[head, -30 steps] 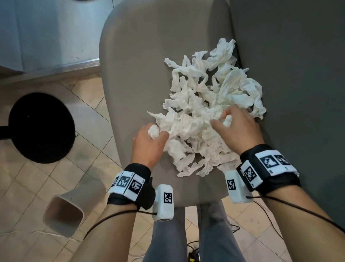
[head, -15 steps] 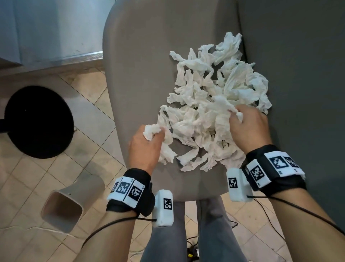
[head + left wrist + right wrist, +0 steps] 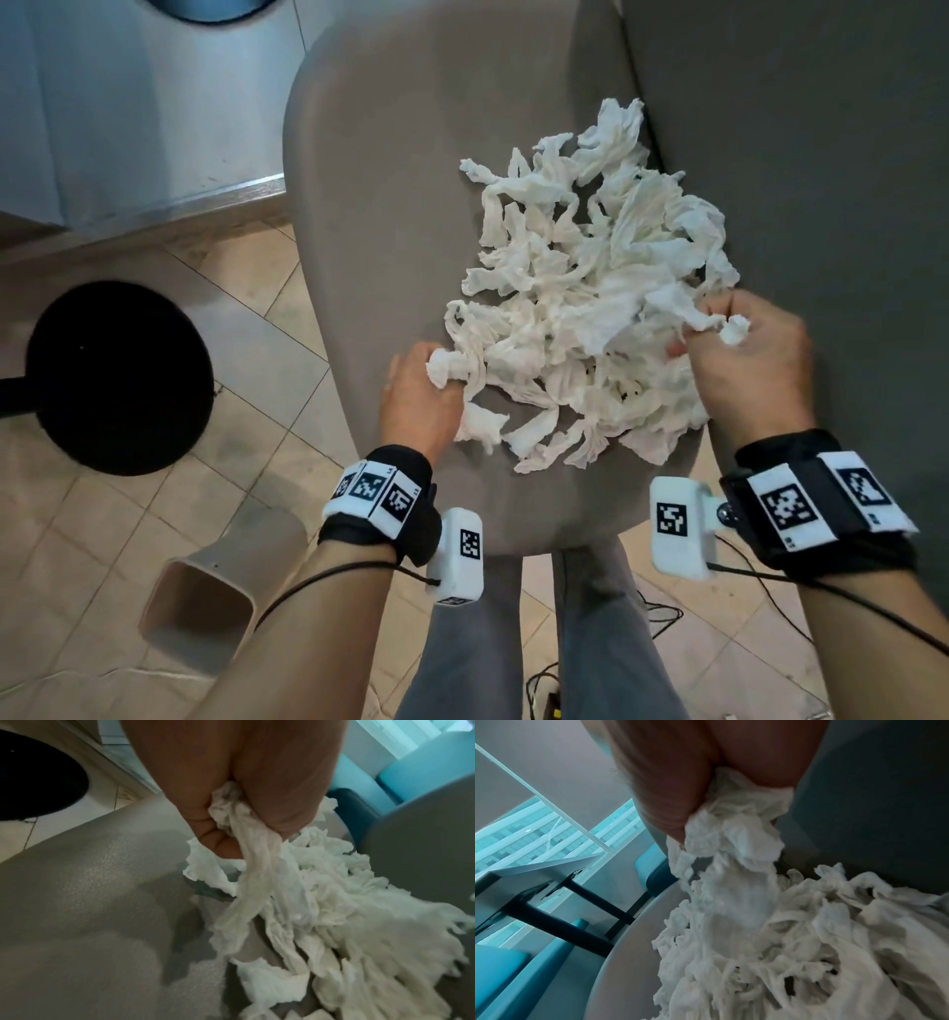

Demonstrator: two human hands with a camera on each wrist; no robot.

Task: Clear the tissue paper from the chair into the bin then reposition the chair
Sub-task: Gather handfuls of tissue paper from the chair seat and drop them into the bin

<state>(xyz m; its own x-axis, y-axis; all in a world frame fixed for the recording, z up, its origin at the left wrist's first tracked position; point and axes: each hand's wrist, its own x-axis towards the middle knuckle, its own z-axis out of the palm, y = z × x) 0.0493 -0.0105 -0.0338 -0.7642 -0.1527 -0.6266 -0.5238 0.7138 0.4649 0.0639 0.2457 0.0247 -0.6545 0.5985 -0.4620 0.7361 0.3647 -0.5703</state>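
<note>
A heap of crumpled white tissue paper point(image 3: 575, 308) lies on the grey chair seat point(image 3: 390, 205), against the dark grey backrest point(image 3: 801, 180). My left hand point(image 3: 418, 395) grips a bunch of tissue at the heap's left edge; the left wrist view shows the strands point(image 3: 257, 874) trailing from my fist point(image 3: 231, 801). At the heap's right edge, close to the backrest, my right hand point(image 3: 744, 360) grips another bunch point(image 3: 734, 833). A beige bin point(image 3: 205, 606) lies on its side on the floor, lower left, its mouth facing me.
A black round stool base point(image 3: 118, 375) sits on the tiled floor to the left. My grey-trousered legs point(image 3: 539, 642) stand at the seat's front edge, with cables point(image 3: 662, 611) on the floor. Teal chairs point(image 3: 505, 973) and a dark-legged table show beyond.
Both hands have closed on tissue and drawn apart: the left to the heap's left edge, the right up and rightward toward the backrest, spreading the pile.
</note>
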